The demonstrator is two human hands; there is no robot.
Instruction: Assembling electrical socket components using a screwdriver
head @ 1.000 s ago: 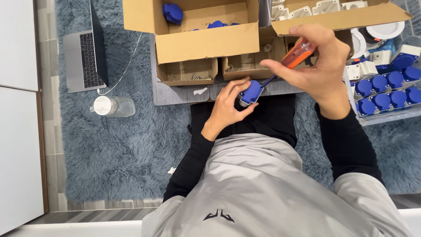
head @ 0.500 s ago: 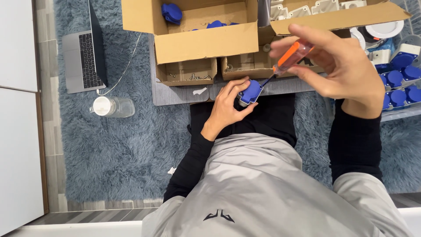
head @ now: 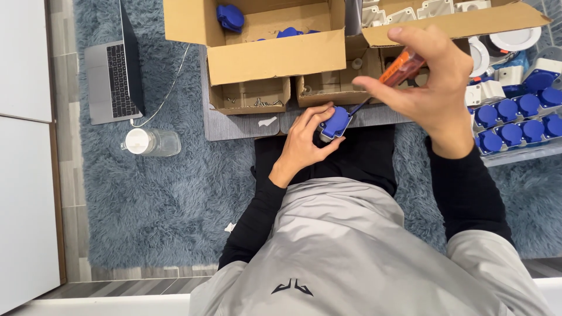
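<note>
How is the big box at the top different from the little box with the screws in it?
The big cardboard box is taller and wider, with blue parts inside. The small cardboard box is low and holds tiny metal screws. The big one sits behind; the small one is nearer the left hand. Both are brown, open-topped cardboard.

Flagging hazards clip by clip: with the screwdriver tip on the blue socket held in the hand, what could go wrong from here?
1. The blue socket sits unsupported in the left hand; if the orange screwdriver slips, its tip could jab those fingers.
2. The right hand grips only the handle's top, so the tool may tilt off the screw.
3. A dropped screw could vanish into the shaggy blue rug.
</note>
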